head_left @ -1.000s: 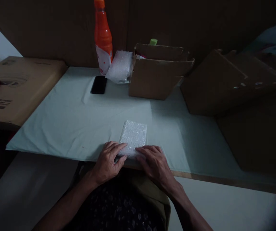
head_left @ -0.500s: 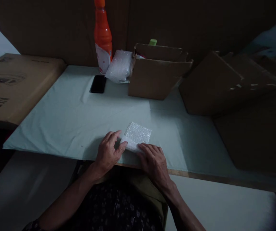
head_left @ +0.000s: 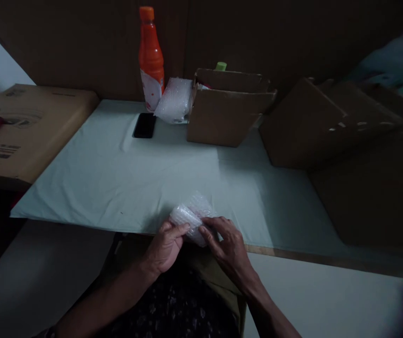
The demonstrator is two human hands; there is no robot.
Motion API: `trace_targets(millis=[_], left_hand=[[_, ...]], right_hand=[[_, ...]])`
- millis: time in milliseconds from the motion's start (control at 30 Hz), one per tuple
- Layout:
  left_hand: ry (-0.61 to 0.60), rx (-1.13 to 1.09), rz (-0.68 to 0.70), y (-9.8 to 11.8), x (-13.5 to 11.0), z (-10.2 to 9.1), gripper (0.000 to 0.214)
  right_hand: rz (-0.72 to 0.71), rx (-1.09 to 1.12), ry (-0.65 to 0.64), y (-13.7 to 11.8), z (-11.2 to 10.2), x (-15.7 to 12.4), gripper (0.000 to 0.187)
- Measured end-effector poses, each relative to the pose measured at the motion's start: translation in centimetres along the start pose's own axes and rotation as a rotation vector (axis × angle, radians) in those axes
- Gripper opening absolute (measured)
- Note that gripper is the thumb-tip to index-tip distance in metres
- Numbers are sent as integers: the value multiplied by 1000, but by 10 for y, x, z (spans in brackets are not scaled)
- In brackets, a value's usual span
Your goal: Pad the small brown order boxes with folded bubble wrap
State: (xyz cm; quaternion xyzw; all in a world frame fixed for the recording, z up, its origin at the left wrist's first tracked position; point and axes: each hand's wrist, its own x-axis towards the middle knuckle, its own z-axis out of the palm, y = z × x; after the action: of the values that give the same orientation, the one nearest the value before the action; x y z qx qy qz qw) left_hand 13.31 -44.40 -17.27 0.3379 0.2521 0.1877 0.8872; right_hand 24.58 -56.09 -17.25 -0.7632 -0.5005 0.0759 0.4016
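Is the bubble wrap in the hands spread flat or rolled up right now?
Rolled up: the bubble wrap is a rounded bundle pinched between the left hand and right hand.

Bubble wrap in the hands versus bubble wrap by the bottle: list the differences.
The held bubble wrap is pinched between left hand and right hand; the far bubble wrap sits untouched beside the cardboard box. The held bubble wrap looks rolled up; the far bubble wrap looks flatter. Both are clear.

Print on the carton [head_left: 32, 126] and bottle label [head_left: 151, 90] is too dim to read.
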Motion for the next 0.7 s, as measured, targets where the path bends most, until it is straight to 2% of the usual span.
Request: trace_targets(millis=[100,167,267,333,433,467,533,633,700], left_hand=[[43,1,28,1,-4,0,32],[40,21,33,2,-8,-2,32],[16,42,68,1,-11,-7,27],[36,77,123,-1,-12,-10,26],[94,117,167,-1,-11,-11,29],[111,107,157,0,-11,-10,31],[152,56,122,2,-9,-7,36],[181,-15,80,2,-4,0,45],[143,10,82,3,2,3,49]], right_hand=[[-61,-97,90,6,-7,4,22],[-27,-70,138,11,-13,6,37],[49,34,22,14,-16,9,50],[15,38,-45,11,-11,7,38],[-199,-70,102,-2,5,0,14],[-269,-106,157,-6,10,-2,13],[-340,-150,198,-11,19,-6,23],[-328,-138,180,-8,22,-2,32],[-300,-87,184,3,13,5,31]])
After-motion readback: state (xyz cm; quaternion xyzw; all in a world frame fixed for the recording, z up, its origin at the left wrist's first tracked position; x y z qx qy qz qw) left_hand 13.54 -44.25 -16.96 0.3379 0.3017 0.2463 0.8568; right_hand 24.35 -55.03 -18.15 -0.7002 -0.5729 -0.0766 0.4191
